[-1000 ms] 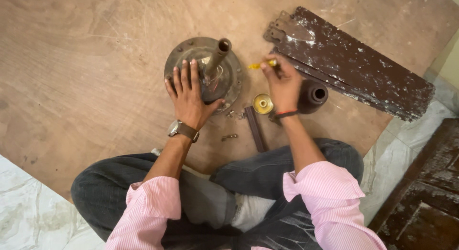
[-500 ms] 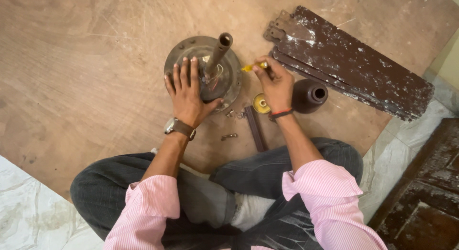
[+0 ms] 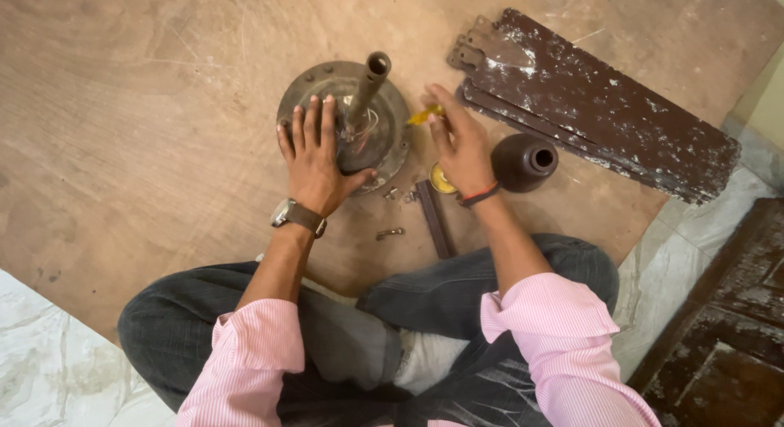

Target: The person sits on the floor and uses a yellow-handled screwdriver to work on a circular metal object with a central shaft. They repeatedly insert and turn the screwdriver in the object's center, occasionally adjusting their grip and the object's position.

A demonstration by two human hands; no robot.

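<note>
The left hand (image 3: 314, 153) is lying flat, fingers spread, on the round motor housing (image 3: 343, 125) sitting mid-board, partly hiding it. The right hand (image 3: 459, 145) is pinching a small yellow tool (image 3: 425, 115) just beside it. A dark cup-shaped cover (image 3: 523, 162), a brass ring (image 3: 441, 180) half hidden under the wrist, one flat bar (image 3: 434, 219) and a few tiny screws (image 3: 390, 233) are lying nearby. Stacked fan blades (image 3: 596, 100) are resting toward the board's (image 3: 147, 108) far right corner; can't count them.

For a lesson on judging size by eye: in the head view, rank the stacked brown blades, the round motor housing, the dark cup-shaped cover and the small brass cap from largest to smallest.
1. Stacked brown blades
2. Round motor housing, partly under the left hand
3. Dark cup-shaped cover
4. Small brass cap, partly hidden by the right hand
</note>
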